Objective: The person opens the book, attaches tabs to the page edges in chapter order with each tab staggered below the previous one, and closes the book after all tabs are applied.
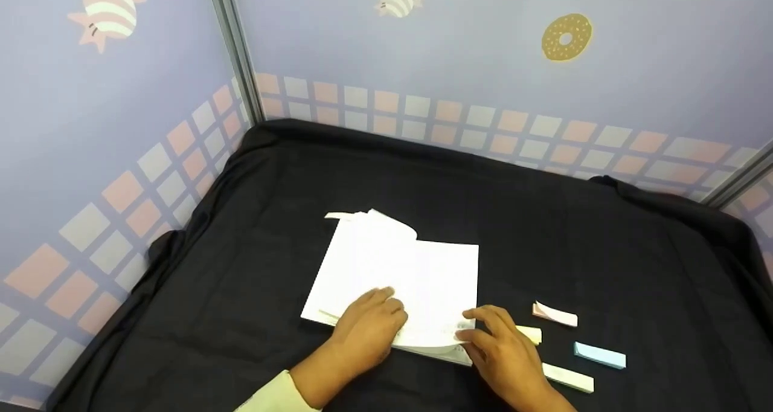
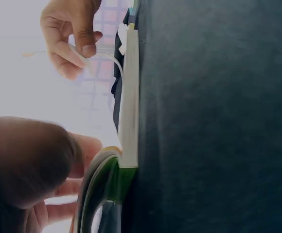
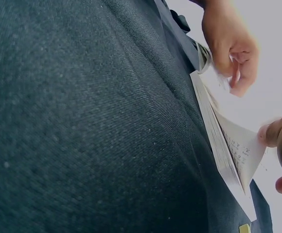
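An open book (image 1: pixel 444 279) lies on the black cloth, its white pages nearly washed out by glare. My left hand (image 1: pixel 369 324) rests on the pages near the lower middle, fingers loosely bent. In the left wrist view, the curved left-side pages (image 2: pixel 95 177) stand beside that hand. With thumb and fingers, my right hand (image 1: pixel 504 348) pinches the lower right corner of a page (image 3: pixel 240 148), which bends up from the stack; printing shows on its underside. Close by the right hand are a yellow strip pad (image 1: pixel 530 334), partly hidden, and a pale strip pad (image 1: pixel 569 377).
Farther right lie a pink strip pad (image 1: pixel 554 314) with its top sheet curling and a blue strip pad (image 1: pixel 599 355). A narrow strip (image 1: pixel 338 215) sticks out at the book's top left. Patterned panels (image 1: pixel 423 49) stand behind the cloth-covered table (image 1: pixel 241 267).
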